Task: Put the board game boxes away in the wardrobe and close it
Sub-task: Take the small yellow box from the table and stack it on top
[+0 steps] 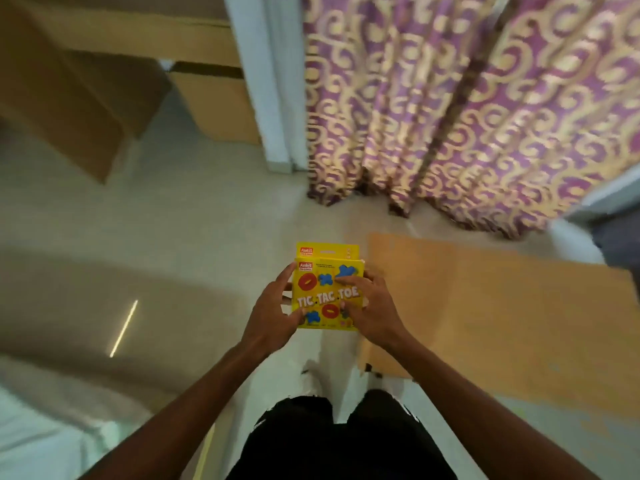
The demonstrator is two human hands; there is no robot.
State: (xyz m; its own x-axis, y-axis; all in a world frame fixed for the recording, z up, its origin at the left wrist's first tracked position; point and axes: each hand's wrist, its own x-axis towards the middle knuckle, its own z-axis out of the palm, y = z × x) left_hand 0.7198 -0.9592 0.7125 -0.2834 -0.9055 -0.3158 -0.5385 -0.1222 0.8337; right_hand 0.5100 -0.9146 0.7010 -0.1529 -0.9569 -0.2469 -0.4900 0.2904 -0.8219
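I hold a small stack of yellow Tic Tac Toe game boxes (327, 289) in front of my body, above the floor. The top box shows red rings and blue crosses; a second yellow box (329, 250) sticks out from under its far edge. My left hand (273, 306) grips the stack's left side with the thumb on the lid. My right hand (369, 303) grips the right side, fingers spread over the lid. No wardrobe is recognisable in this blurred view.
A purple and gold patterned curtain (450, 109) hangs ahead on the right beside a white frame (266, 81). Brown cardboard boxes (79, 98) stand at the upper left. A flat cardboard sheet (502, 313) lies on the pale floor to my right. White bedding (41, 438) shows at bottom left.
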